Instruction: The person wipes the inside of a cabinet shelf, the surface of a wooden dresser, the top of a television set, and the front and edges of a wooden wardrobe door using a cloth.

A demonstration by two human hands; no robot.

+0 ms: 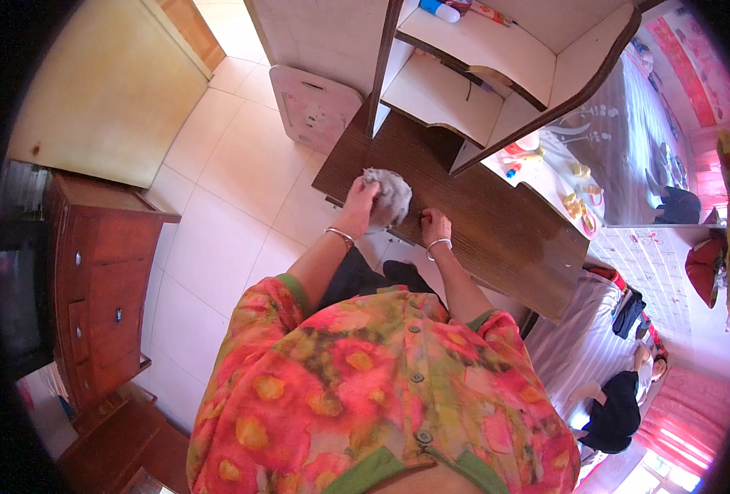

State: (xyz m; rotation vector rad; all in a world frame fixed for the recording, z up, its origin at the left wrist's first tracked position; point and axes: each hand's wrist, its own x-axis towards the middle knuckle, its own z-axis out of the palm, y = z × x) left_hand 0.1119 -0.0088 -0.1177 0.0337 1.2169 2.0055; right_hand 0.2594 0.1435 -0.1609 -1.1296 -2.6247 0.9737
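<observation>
My left hand (360, 207) grips a bunched grey cloth (389, 196) above the near left part of a dark brown wooden desktop (464, 204). A bangle circles that wrist. My right hand (436, 227) rests at the desktop's near edge, to the right of the cloth, with its fingers curled; nothing shows in them. It also wears a bangle at the wrist. Open white shelves with dark edging (445, 99) stand at the far side of the desktop. The cloth's underside is hidden.
A folded pale board with a handle slot (315, 108) leans beyond the desk's left end. Small colourful items (578, 207) lie on a white surface at right. A reddish wooden cabinet (118, 296) stands at left. A person (618, 407) lies on a bed (578, 339) at lower right.
</observation>
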